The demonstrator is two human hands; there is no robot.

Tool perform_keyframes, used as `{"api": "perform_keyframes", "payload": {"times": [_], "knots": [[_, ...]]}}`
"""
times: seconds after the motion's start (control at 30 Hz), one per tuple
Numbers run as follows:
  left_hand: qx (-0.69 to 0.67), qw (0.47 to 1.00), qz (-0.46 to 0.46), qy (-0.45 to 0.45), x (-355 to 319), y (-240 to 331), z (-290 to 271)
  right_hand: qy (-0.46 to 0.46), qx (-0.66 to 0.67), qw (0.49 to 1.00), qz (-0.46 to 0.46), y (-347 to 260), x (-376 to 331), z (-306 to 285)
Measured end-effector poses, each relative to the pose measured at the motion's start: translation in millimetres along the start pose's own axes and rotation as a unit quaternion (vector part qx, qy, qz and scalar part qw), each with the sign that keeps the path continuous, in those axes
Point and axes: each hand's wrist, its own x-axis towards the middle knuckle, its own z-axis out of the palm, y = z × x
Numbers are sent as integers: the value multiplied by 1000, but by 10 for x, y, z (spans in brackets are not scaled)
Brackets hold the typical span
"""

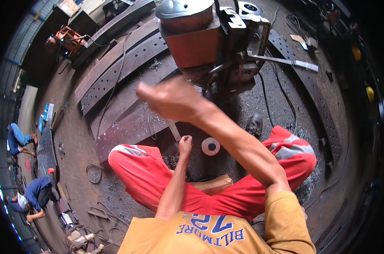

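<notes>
Left hand curled, fingers at pale strip; pinch can't tell. Right hand blurred, grip can't tell; machine just beyond. Steel plate left of hands. Farther-left holed plate: holes already done; remainder unclear.

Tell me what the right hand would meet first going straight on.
Probably the dark steel plates: the right hand, blurred, points leftward and slightly up in the picture, toward them. Depth is unclear, so it might pass above.
</notes>
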Motion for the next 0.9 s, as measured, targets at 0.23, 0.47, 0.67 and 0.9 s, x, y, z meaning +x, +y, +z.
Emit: {"api": "perform_keyframes", "payload": {"times": [0.23,0.47,0.67,0.9], "knots": [[-271,954,130,-5,-283,2024,-119,479,-36,871,100,795,-370,-2175],[-504,753,417,-73,-883,3748,35,632,59,728,257,1267,-1137,-2518],[104,734,646,184,-1495,4907,1526,626,42,430,649,2228,-2895,-1774],[117,729,674,-3,-1419,4572,3472,-57,245,607,754,1811,-3575,-240]]}}
